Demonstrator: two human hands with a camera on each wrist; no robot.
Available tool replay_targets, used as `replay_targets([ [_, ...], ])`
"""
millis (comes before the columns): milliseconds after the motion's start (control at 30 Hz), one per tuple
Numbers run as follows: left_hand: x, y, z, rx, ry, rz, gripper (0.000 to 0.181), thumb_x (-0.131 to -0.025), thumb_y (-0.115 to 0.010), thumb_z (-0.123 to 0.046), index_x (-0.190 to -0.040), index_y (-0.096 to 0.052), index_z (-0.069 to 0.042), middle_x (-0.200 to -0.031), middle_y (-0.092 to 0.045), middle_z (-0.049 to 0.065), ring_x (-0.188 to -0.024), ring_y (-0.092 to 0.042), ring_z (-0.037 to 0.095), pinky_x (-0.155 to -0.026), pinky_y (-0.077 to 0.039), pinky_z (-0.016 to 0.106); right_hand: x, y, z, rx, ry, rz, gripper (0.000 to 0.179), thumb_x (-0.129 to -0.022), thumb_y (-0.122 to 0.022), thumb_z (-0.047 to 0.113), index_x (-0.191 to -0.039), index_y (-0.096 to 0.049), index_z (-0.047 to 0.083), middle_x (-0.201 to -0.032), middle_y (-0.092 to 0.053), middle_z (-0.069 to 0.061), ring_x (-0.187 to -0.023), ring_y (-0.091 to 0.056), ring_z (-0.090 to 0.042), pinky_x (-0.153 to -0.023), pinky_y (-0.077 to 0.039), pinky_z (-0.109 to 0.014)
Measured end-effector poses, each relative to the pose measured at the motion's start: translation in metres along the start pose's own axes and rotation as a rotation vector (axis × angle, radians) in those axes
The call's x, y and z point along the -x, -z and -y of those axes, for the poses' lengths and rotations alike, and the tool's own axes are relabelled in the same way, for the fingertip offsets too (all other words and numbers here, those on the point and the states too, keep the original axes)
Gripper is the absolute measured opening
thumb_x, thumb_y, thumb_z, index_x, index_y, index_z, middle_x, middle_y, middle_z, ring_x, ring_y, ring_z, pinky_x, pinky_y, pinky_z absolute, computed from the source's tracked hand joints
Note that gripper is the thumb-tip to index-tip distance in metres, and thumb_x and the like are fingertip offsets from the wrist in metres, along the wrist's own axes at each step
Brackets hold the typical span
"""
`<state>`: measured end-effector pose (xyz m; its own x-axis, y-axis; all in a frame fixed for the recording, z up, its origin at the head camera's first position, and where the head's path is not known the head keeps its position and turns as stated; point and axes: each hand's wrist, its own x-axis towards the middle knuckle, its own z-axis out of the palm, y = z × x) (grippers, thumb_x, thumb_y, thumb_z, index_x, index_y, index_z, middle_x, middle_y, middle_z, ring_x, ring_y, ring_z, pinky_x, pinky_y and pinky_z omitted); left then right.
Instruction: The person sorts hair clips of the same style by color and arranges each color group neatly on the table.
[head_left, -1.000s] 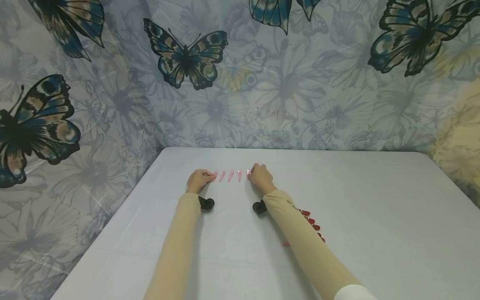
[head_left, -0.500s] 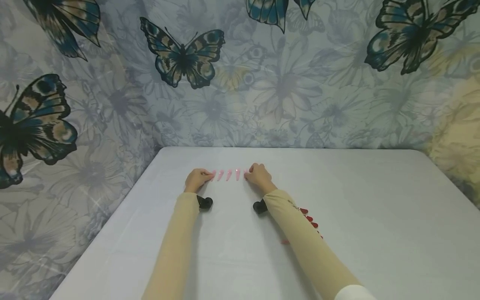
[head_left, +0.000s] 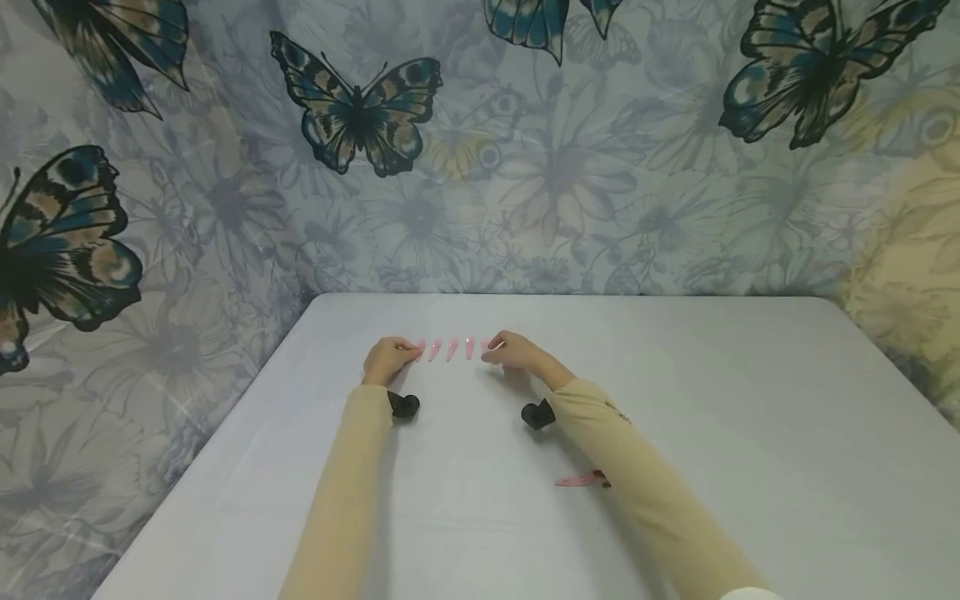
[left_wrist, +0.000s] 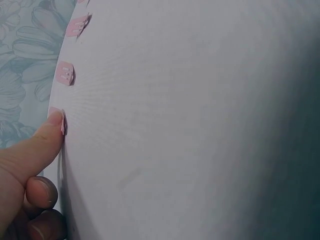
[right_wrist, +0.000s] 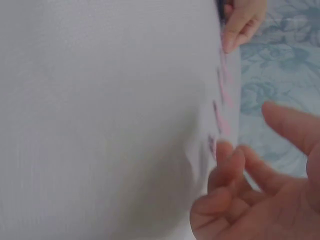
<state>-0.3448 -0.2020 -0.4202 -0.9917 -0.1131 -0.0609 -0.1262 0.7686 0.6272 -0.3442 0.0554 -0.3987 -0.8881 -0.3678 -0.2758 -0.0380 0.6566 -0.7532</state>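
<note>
Pink clips (head_left: 452, 349), five, rowed along the far side of the white table (head_left: 465, 517). Left hand (head_left: 387, 358): pinching the leftmost clip (head_left: 422, 345). Right hand (head_left: 521, 350): fingers loose, grasping nothing, beside the rightmost clip (head_left: 486, 343). Risk, to my eye: a brushing fingertip could skew the row.

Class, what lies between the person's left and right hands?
In the head view, three pink clips lie spaced in a row between the left hand and right hand, plus one at each hand.

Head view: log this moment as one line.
left hand: touching row's leftmost pink clip; right hand: at rightmost clip; separate pink clip: near right sleeve
</note>
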Motion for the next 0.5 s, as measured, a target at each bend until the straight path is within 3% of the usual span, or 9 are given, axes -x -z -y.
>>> replay_targets([
  [133,0.000,0.002,-0.001,-0.001,0.001,0.006,0.029,-0.090,-0.069,-0.033,-0.104,-0.074,-0.008,-0.122,-0.067,0.014,-0.090,-0.054,0.020,-0.071,-0.036,0.024,0.021,0.009,0.004,-0.038,0.067,0.093,0.040,-0.096,-0.055,0.028,-0.127,-0.054,0.003,-0.099,-0.058,-0.007,-0.080,-0.049,-0.013,-0.067,-0.038,-0.023],
  [233,0.001,0.003,-0.003,0.008,0.004,0.007,0.030,-0.090,-0.070,-0.032,-0.105,-0.074,-0.007,-0.123,-0.067,0.014,-0.090,-0.054,0.019,-0.070,-0.034,0.022,0.032,0.016,0.001,-0.066,0.100,0.128,0.040,-0.097,-0.054,0.027,-0.129,-0.054,0.003,-0.100,-0.057,-0.008,-0.079,-0.048,-0.013,-0.068,-0.038,-0.025],
  [400,0.000,0.003,-0.002,0.028,0.001,0.009,0.030,-0.090,-0.070,-0.032,-0.104,-0.075,-0.006,-0.095,-0.071,0.010,-0.070,-0.047,0.012,-0.061,-0.034,0.021,0.056,0.027,-0.007,-0.101,0.157,0.169,0.041,-0.097,-0.055,0.023,-0.128,-0.051,-0.003,-0.098,-0.057,-0.011,-0.068,-0.042,-0.013,-0.065,-0.036,-0.027],
  [500,-0.002,0.002,0.000,0.033,-0.001,0.008,0.030,-0.090,-0.070,-0.032,-0.103,-0.075,-0.006,-0.092,-0.070,0.009,-0.067,-0.045,0.011,-0.060,-0.034,0.021,0.075,0.032,-0.011,-0.078,0.184,0.195,0.040,-0.097,-0.055,0.022,-0.126,-0.052,-0.005,-0.096,-0.059,-0.012,-0.062,-0.037,-0.013,-0.062,-0.034,-0.028],
])
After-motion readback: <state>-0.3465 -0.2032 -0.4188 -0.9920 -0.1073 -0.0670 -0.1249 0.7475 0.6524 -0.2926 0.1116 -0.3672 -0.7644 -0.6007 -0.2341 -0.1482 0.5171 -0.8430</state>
